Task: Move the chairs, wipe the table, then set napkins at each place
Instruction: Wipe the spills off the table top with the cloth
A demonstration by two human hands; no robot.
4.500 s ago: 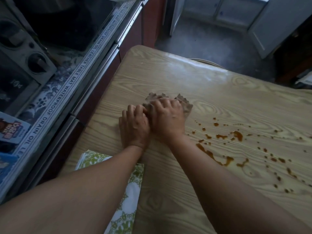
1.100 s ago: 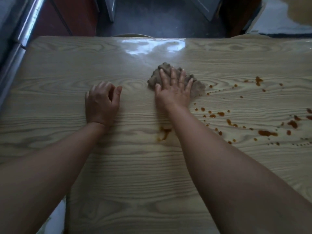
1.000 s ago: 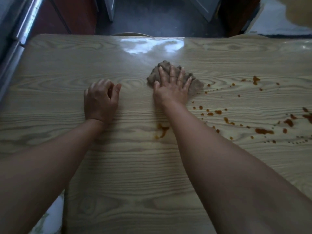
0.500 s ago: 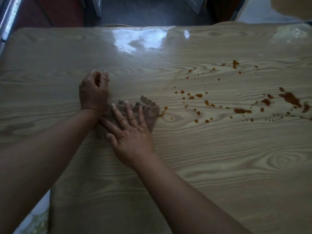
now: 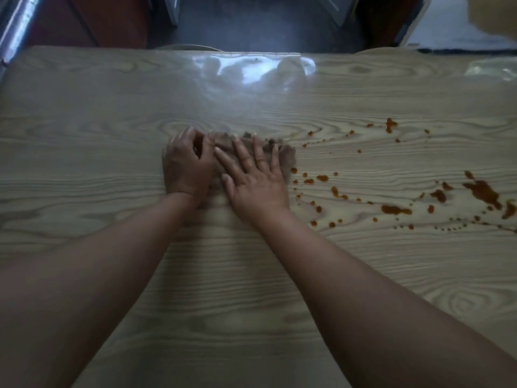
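A brown-grey cloth (image 5: 288, 158) lies on the wood-grain table (image 5: 251, 289) near its middle. My right hand (image 5: 254, 177) presses flat on the cloth with fingers spread. My left hand (image 5: 187, 166) rests beside it on the left, fingers curled at the cloth's left edge. Brown-orange sauce drops (image 5: 321, 179) start right at the cloth's right edge and run to bigger blotches (image 5: 481, 190) at the far right. The cloth is mostly hidden under my hands. No napkins are in view.
Two chair backs (image 5: 184, 47) (image 5: 383, 50) peek over the table's far edge. A dark floor and cabinet fronts lie beyond. A metal counter edge (image 5: 16, 32) runs along the upper left. Glare (image 5: 251, 68) sits on the far tabletop.
My right hand has slid the cloth back from the near left toward the middle, up against the spill. My left hand now touches the cloth's left edge.
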